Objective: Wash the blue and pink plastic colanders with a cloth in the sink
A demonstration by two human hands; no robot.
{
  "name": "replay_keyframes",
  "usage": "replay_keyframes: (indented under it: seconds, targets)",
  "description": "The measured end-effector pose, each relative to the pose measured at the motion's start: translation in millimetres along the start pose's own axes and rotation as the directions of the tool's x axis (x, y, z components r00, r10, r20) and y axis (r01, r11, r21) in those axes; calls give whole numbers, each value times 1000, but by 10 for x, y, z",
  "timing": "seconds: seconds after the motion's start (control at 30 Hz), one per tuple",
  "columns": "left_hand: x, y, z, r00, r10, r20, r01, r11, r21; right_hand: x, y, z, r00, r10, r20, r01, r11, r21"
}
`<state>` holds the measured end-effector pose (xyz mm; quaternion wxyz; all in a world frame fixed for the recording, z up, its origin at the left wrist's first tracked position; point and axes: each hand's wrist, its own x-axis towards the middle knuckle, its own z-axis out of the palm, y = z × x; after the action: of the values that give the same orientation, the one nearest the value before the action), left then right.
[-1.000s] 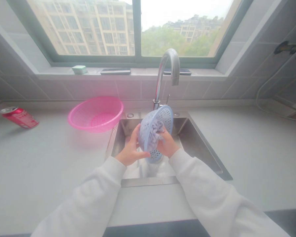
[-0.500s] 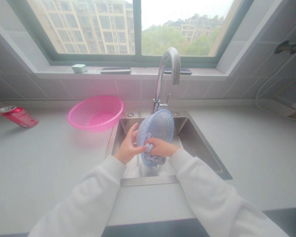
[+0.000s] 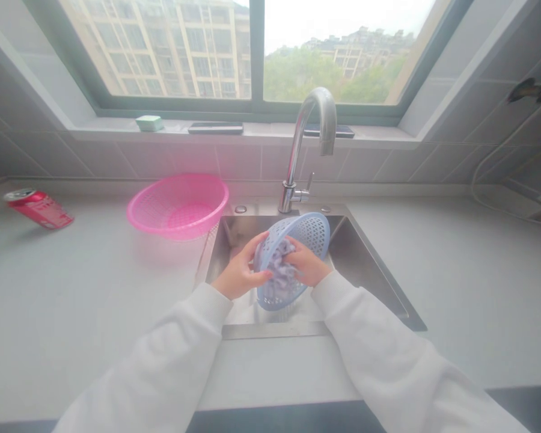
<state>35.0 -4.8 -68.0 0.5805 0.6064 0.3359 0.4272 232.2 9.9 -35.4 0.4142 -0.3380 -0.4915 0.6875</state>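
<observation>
A light blue perforated plastic basket (image 3: 316, 233) is held tilted over the steel sink (image 3: 374, 276). My left hand (image 3: 242, 270) grips its left side, with the thumb at the rim and the fingers round the outer wall. Inside the basket lies a crumpled pale purple cloth (image 3: 280, 272). My right hand (image 3: 310, 264) reaches in from the right with its fingers closed on the cloth; the fingertips are hidden in the folds. Water seems to drip beneath the basket.
Behind the sink rises a curved faucet (image 3: 327, 120). On the counter to the left are a pink basket (image 3: 180, 225) and a red can (image 3: 42, 210) lying tilted. A green box (image 3: 149, 123) and a flat dark phone-like object (image 3: 215, 128) rest on the windowsill.
The blue basket has turned and tipped further to the right, its upper rim now lower. My left fingers have closed in on its wall. The right hand stays at the cloth.
</observation>
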Motion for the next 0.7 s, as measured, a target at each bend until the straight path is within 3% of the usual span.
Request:
replay_keyframes:
  seconds: [0.1, 0.2, 0.33, 0.4, 0.47, 0.57, 0.63, 0.7]
  targets:
    - [-3, 11, -4, 1000, 4, 20, -3, 1000, -10, 44, -15, -63, 986, -81, -142, 99, 987, 123]
    - [2, 19, 23, 1000, 0, 23, 0, 1000, -14, 82, -27, -91, 975, -83, -207, 125, 972, 198]
    - [37, -37, 57, 998, 62, -33, -64, 996, -54, 60, -24, 0, 992, -44, -121, 63, 986, 157]
    - [59, -70, 46, 986, 138, -95, -146, 986, -84, 38, -3, 43, 999, 12, -29, -11, 1000, 23]
    - [72, -81, 22, 974, 173, -146, -190, 976, -111, 26, 34, 43, 993, 100, 60, -84, 968, -236]
    - [65, -50, -2, 984, 128, -123, -142, 983, -116, 25, 103, -36, 967, 219, 131, -88, 769, -634]
    - [54, -25, -3, 992, 99, -74, -105, 991, -83, 22, 135, -97, 963, 237, 132, -58, 655, -754]
    - [46, -19, -2, 994, 97, -41, -99, 994, -46, 13, 138, -121, 967, 223, 121, -51, 639, -767]
